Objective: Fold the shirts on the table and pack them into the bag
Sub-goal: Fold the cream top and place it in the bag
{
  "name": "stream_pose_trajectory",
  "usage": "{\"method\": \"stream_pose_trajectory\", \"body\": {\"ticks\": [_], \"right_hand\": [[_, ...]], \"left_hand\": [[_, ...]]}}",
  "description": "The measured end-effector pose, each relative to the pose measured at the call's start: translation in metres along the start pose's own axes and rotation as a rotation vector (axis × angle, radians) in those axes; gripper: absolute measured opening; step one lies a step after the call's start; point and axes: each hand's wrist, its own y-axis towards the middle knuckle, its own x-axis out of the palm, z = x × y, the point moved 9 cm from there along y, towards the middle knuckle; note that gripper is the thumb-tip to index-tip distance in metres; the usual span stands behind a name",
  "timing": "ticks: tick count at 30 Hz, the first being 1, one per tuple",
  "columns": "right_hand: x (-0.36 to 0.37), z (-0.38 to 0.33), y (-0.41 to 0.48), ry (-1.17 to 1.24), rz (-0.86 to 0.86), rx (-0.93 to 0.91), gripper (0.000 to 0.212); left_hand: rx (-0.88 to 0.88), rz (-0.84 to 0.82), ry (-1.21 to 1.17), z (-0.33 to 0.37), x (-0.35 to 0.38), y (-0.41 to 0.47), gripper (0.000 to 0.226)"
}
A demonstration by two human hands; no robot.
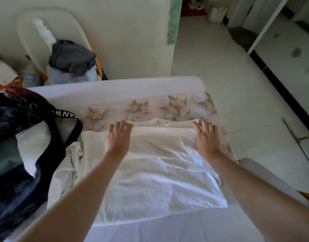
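Note:
A cream shirt lies partly folded in the middle of the table, on top of a white shirt. My left hand and my right hand rest on the cream shirt's far folded edge, one at each end, fingers spread and nearly flat. A dark blue bag with a black strap stands open at the table's left side, with white and pale cloth inside. A crumpled white sleeve lies between the bag and the shirts.
A flowered cloth covers the table's far part. Behind the table stands a white chair with grey and pale clothes piled on it. Tiled floor lies to the right, with a long-handled tool on it.

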Motion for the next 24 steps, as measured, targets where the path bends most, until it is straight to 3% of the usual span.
{"method": "stream_pose_trajectory", "body": {"ticks": [3, 7, 12, 15, 18, 21, 22, 24], "right_hand": [[-0.018, -0.023, -0.039, 0.180, 0.091, -0.152, 0.031], [-0.004, -0.059, -0.089, 0.281, -0.151, -0.381, 0.028], [0.006, -0.062, -0.095, 0.235, -0.261, -0.345, 0.032], [0.002, -0.063, -0.091, 0.142, -0.286, -0.335, 0.017], [-0.019, -0.056, -0.080, 0.180, -0.174, -0.254, 0.006], [-0.038, -0.050, -0.078, 0.344, -0.137, -0.230, 0.014], [-0.039, -0.052, -0.082, 0.381, -0.170, -0.275, 0.013], [-0.033, -0.058, -0.097, 0.430, -0.322, -0.366, 0.006]], "left_hand": [[0.161, -0.008, -0.184, 0.022, 0.019, -0.041, 0.027], [0.154, -0.070, -0.208, 0.015, 0.028, -0.081, 0.040], [0.015, -0.084, -0.312, -0.008, 0.038, -0.059, 0.025], [0.022, -0.162, -0.350, -0.009, 0.033, -0.052, 0.036], [0.031, -0.058, -0.374, -0.010, 0.003, -0.055, 0.043], [0.122, 0.037, -0.347, -0.011, -0.026, -0.074, 0.042], [0.149, -0.007, -0.336, -0.009, -0.027, -0.081, 0.039], [0.089, -0.269, -0.318, -0.010, -0.006, -0.098, 0.036]]}}
